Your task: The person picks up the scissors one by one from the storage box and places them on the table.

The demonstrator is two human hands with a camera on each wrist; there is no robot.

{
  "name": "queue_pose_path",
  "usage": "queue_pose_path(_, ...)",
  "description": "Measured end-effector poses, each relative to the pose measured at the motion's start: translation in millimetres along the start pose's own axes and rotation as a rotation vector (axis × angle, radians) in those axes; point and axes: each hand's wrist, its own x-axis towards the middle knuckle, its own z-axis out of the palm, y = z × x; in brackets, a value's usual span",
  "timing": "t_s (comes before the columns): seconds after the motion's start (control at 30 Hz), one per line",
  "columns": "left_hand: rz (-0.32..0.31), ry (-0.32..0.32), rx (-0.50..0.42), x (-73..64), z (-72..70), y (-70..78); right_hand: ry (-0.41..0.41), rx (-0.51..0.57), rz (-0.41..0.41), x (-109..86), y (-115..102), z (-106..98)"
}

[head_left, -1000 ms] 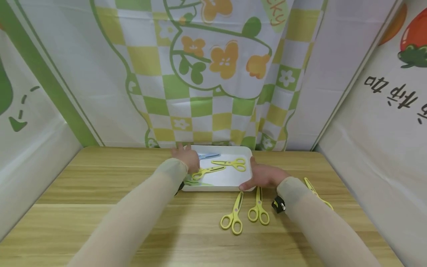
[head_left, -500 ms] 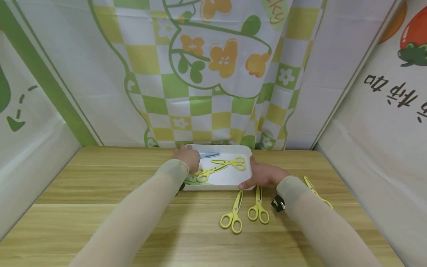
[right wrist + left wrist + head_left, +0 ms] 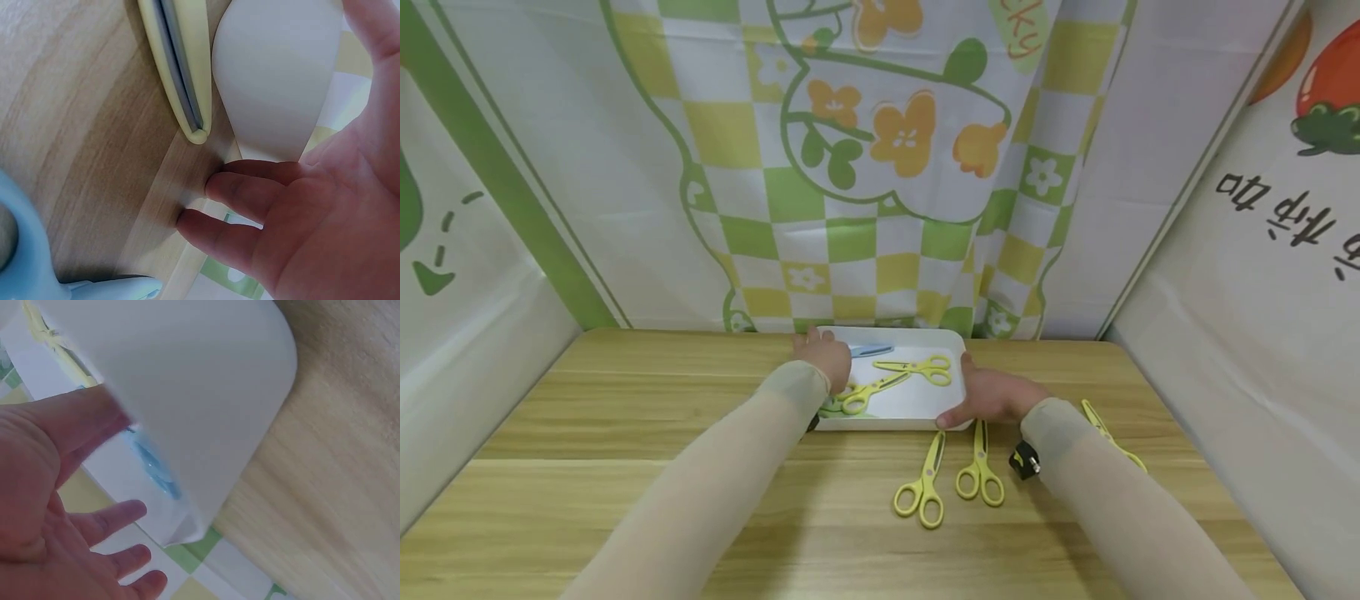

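Note:
A white tray (image 3: pixel 917 422) stands on the wooden table by the patterned cloth. In it lie yellow scissors (image 3: pixel 917 367) on the right, another yellow pair (image 3: pixel 868 393) and blue scissors (image 3: pixel 872 351). My left hand (image 3: pixel 825 360) reaches over the tray's left end. In the left wrist view its thumb side goes past the rim, tips hidden behind the wall, while the other fingers (image 3: pixel 115 522) spread out straight. My right hand (image 3: pixel 1000 394) holds the tray's right end, thumb at the front corner. Its other fingers (image 3: pixel 250 190) reach down to the tabletop beside the tray.
In front of the tray lie two yellow scissors (image 3: pixel 922 483) (image 3: pixel 981 471), side by side. Another yellow pair (image 3: pixel 1108 432) is beyond the right forearm. In the right wrist view a light blue handled thing (image 3: pixel 37 250) lies on the table. Cloth walls close in three sides.
The nearer yellow scissors in the tray have shifted right and turned slightly beside my left hand, which moved slightly right. My right hand and the tray stay about the same.

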Motion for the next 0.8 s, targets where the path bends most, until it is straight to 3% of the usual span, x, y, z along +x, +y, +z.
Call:
queue_pose_path(0.23,0.029,0.045,0.035,-14.4,-9.1,6.2,0.004,-0.002,0.017,1.1,0.8,0.7)
queue_pose_path(0.47,0.003,0.043,0.002,-8.6,-1.7,8.2,0.0,-0.039,0.025,0.2,-1.0,0.6)
queue_pose_path(0.8,-0.011,0.075,-0.005,-10.9,-4.0,15.5,0.005,-0.025,0.022,-0.6,-1.2,0.3)
